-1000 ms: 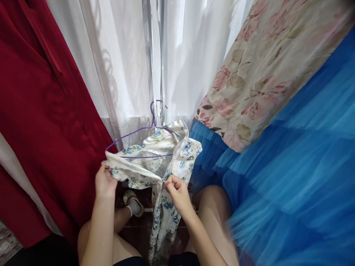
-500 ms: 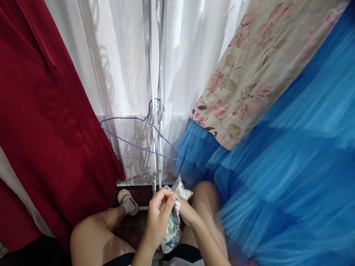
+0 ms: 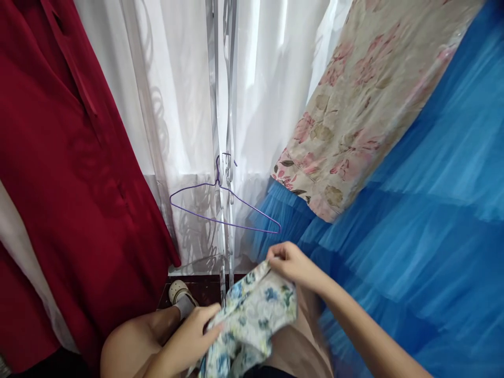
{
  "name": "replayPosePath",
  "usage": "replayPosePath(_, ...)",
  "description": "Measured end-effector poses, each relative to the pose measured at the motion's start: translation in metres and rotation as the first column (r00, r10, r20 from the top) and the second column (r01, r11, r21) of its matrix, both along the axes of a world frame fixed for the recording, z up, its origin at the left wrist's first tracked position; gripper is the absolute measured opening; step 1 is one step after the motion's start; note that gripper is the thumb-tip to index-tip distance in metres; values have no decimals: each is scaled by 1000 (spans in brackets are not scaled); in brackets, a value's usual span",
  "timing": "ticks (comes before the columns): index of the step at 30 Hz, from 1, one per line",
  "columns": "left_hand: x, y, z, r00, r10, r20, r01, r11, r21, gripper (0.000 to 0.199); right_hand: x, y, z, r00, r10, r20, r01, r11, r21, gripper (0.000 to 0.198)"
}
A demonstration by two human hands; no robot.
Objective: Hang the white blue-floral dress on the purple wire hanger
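Stretched between my two hands over my lap is a white floral cloth [image 3: 255, 315] with blue and green print; I cannot make out what kind of item it is. The fingers of my right hand [image 3: 291, 265] pinch its upper right edge. At its left side my left hand [image 3: 197, 328] grips the fabric, a little smeared by motion. The cloth's lower end hangs down in folds. Just beyond, a purple wire hanger [image 3: 224, 224] hangs bare on a white metal stand [image 3: 224, 131], apart from both hands.
Dark red fabric [image 3: 79, 173] hangs on the left, with white curtains [image 3: 181, 94] behind the stand. To the right hang a beige floral garment [image 3: 334, 136] and blue tiered tulle [image 3: 413, 252]. My foot in a beige clog [image 3: 179, 292] rests on the dark floor.
My hands were close together on the bunched cloth. They have moved apart, the right one up and rightward, and the cloth is now spread out. The hanger has swung slightly.
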State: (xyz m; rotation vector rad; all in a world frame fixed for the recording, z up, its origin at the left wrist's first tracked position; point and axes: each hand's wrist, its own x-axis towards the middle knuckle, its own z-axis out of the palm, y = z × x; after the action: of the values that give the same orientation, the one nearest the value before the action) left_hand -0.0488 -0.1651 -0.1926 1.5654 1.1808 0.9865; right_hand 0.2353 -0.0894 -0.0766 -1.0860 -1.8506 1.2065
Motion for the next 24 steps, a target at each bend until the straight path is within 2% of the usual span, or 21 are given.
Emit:
replayPosePath(1, -2, 4, 5, 1000, 22, -20, -21, 998, 62, 11, 6, 10, 8, 996, -94, -2, 94, 992, 85, 16)
replayPosePath(3, -4, 14, 20, 997, 33, -76, -18, 982, 190, 12, 15, 29, 22, 983, -182, -35, 185, 960, 208, 15)
replayPosePath(5, -6, 23, 37, 995, 90, -51, -71, 950, 303, 12, 20, 50, 39, 966, -233, -111, 257, 913, 316, 12)
replayPosePath(7, -8, 29, 54, 991, 130, 15, -127, 929, 348, 9, 15, 72, 55, 955, -218, -200, 278, 891, 358, 10)
replayPosePath(10, -16, 32, 76, 987, 95, 131, -129, 949, 286, 10, -8, 104, 74, 959, -110, -262, 192, 930, 314, 18)
replayPosePath(12, -28, 32, 89, 975, 93, 202, -141, 961, 239, 15, -30, 120, 78, 961, -43, -273, 114, 962, 249, 23)
replayPosePath(14, -45, 34, 99, 973, 114, 202, -160, 960, 230, 18, -50, 127, 76, 949, 13, -315, 43, 984, 171, 25)
replayPosePath(15, -56, 37, 102, 981, 118, 152, -153, 959, 240, 18, -57, 127, 74, 939, 37, -343, 11, 991, 135, 25)
replayPosePath(18, -93, 55, 100, 989, 88, -122, -51, 960, 277, 14, -64, 119, 67, 910, 74, -409, -61, 997, 43, 26)
replayPosePath(20, -116, 76, 91, 972, 80, -222, -18, 963, 268, 6, -59, 111, 67, 898, 76, -432, -85, 996, -2, 29)
replayPosePath(24, -150, 127, 82, 973, 195, -123, -152, 944, 293, 12, -46, 102, 73, 903, 121, -413, -150, 988, -39, 41)
